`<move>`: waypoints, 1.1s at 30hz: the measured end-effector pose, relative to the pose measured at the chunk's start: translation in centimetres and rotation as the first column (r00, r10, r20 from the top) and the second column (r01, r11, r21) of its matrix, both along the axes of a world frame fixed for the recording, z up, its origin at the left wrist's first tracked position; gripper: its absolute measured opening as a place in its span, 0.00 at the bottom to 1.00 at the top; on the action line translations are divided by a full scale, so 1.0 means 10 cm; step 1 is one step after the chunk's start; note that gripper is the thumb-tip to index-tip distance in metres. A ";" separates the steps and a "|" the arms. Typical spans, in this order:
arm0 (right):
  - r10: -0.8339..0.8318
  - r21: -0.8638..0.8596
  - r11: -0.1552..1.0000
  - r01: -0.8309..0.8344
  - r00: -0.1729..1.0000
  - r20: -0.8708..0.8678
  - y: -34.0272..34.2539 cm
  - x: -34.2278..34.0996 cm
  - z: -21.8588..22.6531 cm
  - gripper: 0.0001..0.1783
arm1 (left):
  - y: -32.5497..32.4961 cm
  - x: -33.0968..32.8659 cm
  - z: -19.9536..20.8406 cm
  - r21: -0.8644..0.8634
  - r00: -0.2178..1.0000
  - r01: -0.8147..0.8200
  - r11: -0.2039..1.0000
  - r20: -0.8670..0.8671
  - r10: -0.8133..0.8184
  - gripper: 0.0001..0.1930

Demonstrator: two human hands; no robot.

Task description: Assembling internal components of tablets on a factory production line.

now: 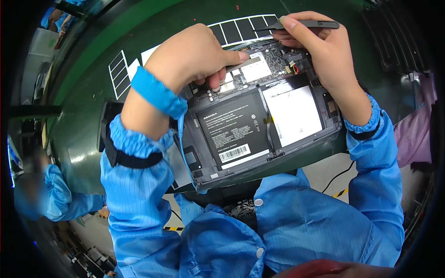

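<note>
An opened tablet [259, 125] with its back cover off lies on the dark green tabletop [88, 139], right at the edge nearest the person, and everything else sits around it. The left hand [190, 58] rests over the tablet's upper left corner, its grip closed in a pinch: thumb and fingertips press down on a small grey strip [248, 62] lying on the circuit board [269, 65] along the tablet's top. The right hand [320, 51] hovers over the tablet's upper right corner, fingers closed around a pair of black tweezers [308, 24] whose tips point left, just above the board. Below the board, a black battery pack [234, 129] fills the tablet's middle, with a white panel [294, 113] beside it on the right. A blue wrist strap [157, 92] circles the left wrist. White markings [123, 69] show on the tabletop beyond the tablet's left side.
</note>
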State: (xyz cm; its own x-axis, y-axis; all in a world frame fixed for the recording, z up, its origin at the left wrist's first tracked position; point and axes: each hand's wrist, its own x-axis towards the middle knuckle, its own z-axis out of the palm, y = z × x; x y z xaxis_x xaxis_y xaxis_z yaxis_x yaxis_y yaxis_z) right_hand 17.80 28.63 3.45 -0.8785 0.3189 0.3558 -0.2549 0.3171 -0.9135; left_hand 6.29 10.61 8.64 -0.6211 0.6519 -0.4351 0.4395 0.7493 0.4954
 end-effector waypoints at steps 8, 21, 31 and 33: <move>0.004 -0.091 0.996 -0.006 1.000 -0.016 0.01 -0.02 -0.01 0.13 | -0.58 0.30 0.25 0.494 0.981 -0.173 0.852 0.008 0.195 0.22; 0.092 -0.075 0.994 -0.084 0.989 0.116 0.09 -0.01 -0.02 0.14 | -2.09 1.32 -0.70 0.403 0.788 -0.076 0.912 -0.536 0.303 0.21; 0.285 -0.016 0.957 -0.291 0.922 0.263 -0.98 0.37 0.44 0.14 | -2.15 1.47 -0.90 0.567 0.683 0.047 0.822 -0.619 0.388 0.18; 0.326 -0.041 0.936 -0.350 0.816 0.478 -1.59 0.56 0.53 0.13 | -2.15 1.47 -0.94 0.536 0.630 0.022 0.844 -0.663 0.405 0.18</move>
State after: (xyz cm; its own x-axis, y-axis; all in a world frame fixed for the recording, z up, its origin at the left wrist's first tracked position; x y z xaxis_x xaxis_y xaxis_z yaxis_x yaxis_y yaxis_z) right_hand 23.37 12.68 8.71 -0.9920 -0.0359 -0.1208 0.1019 0.3358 -0.9364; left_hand 21.01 -10.85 -0.72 -0.7148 0.4522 0.5335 0.6779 0.6355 0.3696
